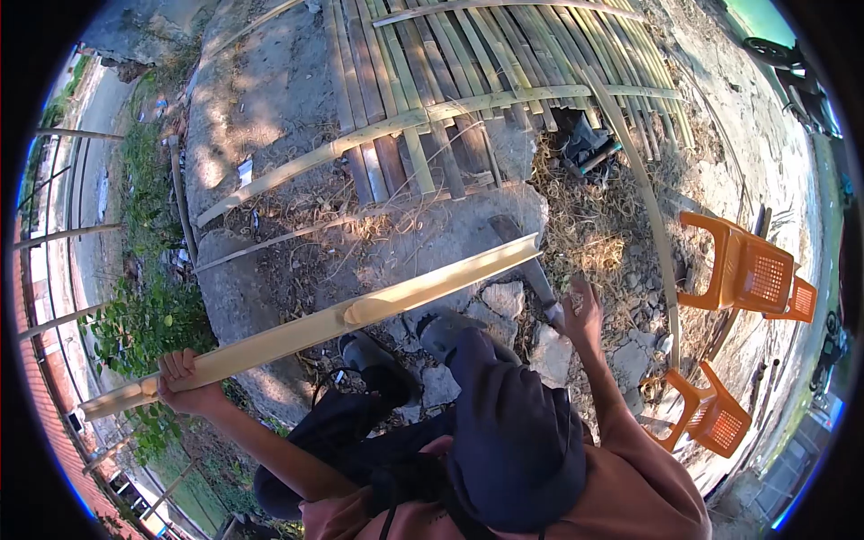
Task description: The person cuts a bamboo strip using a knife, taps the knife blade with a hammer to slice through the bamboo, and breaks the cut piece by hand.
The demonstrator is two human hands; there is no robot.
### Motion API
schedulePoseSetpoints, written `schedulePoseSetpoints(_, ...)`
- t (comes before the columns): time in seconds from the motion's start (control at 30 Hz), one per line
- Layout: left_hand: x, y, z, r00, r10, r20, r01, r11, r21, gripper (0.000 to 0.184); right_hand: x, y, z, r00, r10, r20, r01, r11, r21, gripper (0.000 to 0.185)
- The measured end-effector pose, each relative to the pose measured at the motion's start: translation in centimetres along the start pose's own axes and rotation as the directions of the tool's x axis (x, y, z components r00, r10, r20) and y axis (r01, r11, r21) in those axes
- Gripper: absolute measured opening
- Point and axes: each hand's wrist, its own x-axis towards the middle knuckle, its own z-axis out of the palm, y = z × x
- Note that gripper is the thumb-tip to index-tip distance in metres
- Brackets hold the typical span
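Observation:
A split length of pale bamboo [423, 292], hollow side up, slants across in front of me. My left hand [189, 385] is closed around it near its lower left end. Near the other end is my right hand [580, 310], its fingers apart and raised. Right beside its thumb is the handle end of a machete-like blade [538, 281], partly hidden by the hand. That dark blade passes under the bamboo's right end, and its tip rests over a concrete slab [468, 229].
Ahead, many bamboo strips [423, 81] lie side by side, with a crosswise strip [360, 139] over them. Orange plastic chairs [751, 270] stand at right. Broken concrete [549, 355] and fibre shavings [585, 216] litter the ground by my shoes [382, 364]. Green plants [148, 333] grow at left.

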Motion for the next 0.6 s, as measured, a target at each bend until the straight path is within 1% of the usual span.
schedulePoseSetpoints(0.07, 0.0, 0.2, -1.9, 1.000, -0.014, -0.025, 0.013, 0.999, -0.042, 0.024, 3.1, -4.9, -2.3, 1.000, 0.018, 0.007, -0.020, 0.971, 0.237, 0.044)
schedulePoseSetpoints(0.1, -0.1, 0.2, -2.8, 0.998, -0.009, -0.054, 0.002, 0.991, -0.132, 0.024, 4.3, -7.2, -2.8, 1.000, 0.021, 0.001, -0.021, 0.972, 0.233, 0.044)
schedulePoseSetpoints(0.13, -0.2, 0.2, -3.5, 0.997, -0.005, -0.083, -0.014, 0.975, -0.221, 0.024, 5.3, -9.5, -3.2, 0.998, 0.022, -0.052, 0.001, 0.912, 0.411, 0.047)
schedulePoseSetpoints(0.17, -0.3, 0.3, -4.0, 0.997, -0.003, -0.080, -0.015, 0.974, -0.227, 0.024, 6.3, -11.1, -3.8, 0.994, 0.028, -0.103, 0.037, 0.819, 0.573, 0.050)
schedulePoseSetpoints(0.2, -0.5, 0.4, -4.4, 0.996, -0.008, -0.092, -0.017, 0.963, -0.270, 0.024, 7.2, -12.1, -4.6, 0.994, 0.022, -0.107, 0.044, 0.819, 0.573, 0.050)
schedulePoseSetpoints(0.23, -0.6, 0.3, -4.4, 0.994, -0.013, -0.106, -0.021, 0.950, -0.312, 0.024, 7.9, -12.9, -5.3, 0.999, 0.028, -0.021, -0.001, 0.631, 0.775, 0.050)
schedulePoseSetpoints(0.27, -0.8, 0.3, -4.7, 0.994, -0.007, -0.106, -0.027, 0.949, -0.314, 0.024, 8.4, -13.8, -6.1, 0.998, 0.008, 0.068, -0.066, 0.398, 0.915, 0.050)
schedulePoseSetpoints(0.3, -1.0, 0.3, -4.7, 0.993, -0.006, -0.116, -0.032, 0.945, -0.327, 0.024, 8.8, -15.0, -6.9, 0.997, -0.011, 0.072, -0.063, 0.373, 0.926, 0.049)
schedulePoseSetpoints(0.33, -1.2, 0.4, -4.7, 0.992, -0.006, -0.127, -0.037, 0.941, -0.336, 0.024, 9.0, -15.5, -7.6, 0.997, -0.017, 0.080, -0.068, 0.373, 0.925, 0.049)
schedulePoseSetpoints(0.37, -1.5, 0.4, -4.8, 0.991, 0.003, -0.134, -0.047, 0.943, -0.330, 0.024, 9.3, -15.8, -8.4, 0.990, -0.030, 0.138, -0.113, 0.413, 0.904, 0.047)
schedulePoseSetpoints(0.4, -1.6, 0.4, -4.8, 0.992, -0.014, -0.127, -0.034, 0.932, -0.362, 0.024, 9.5, -16.0, -9.0, 0.979, -0.044, 0.199, -0.158, 0.450, 0.879, 0.044)
schedulePoseSetpoints(0.43, -1.6, 0.4, -4.7, 0.993, -0.026, -0.119, -0.023, 0.920, -0.390, 0.024, 9.8, -16.3, -9.2, 0.985, -0.092, 0.146, -0.069, 0.568, 0.820, 0.035)
schedulePoseSetpoints(0.47, -1.6, 0.4, -4.7, 0.992, -0.005, -0.127, -0.043, 0.927, -0.374, 0.024, 10.0, -16.1, -9.5, 0.981, -0.107, 0.164, -0.077, 0.559, 0.826, 0.035)
schedulePoseSetpoints(0.53, -1.7, 0.5, -4.3, 0.997, -0.020, -0.075, -0.011, 0.924, -0.381, 0.021, 10.4, -15.2, -9.9, 0.968, -0.119, 0.222, -0.070, 0.721, 0.689, 0.026)
schedulePoseSetpoints(0.57, -1.6, 0.6, -3.8, 0.995, -0.029, -0.093, -0.007, 0.931, -0.366, 0.022, 10.6, -15.0, -10.0, 0.959, -0.141, 0.247, -0.077, 0.708, 0.702, 0.026)
schedulePoseSetpoints(0.6, -1.6, 0.5, -3.4, 0.993, -0.044, -0.113, 0.001, 0.935, -0.356, 0.023, 10.8, -14.8, -10.5, 0.951, -0.122, 0.285, -0.095, 0.761, 0.642, 0.022)
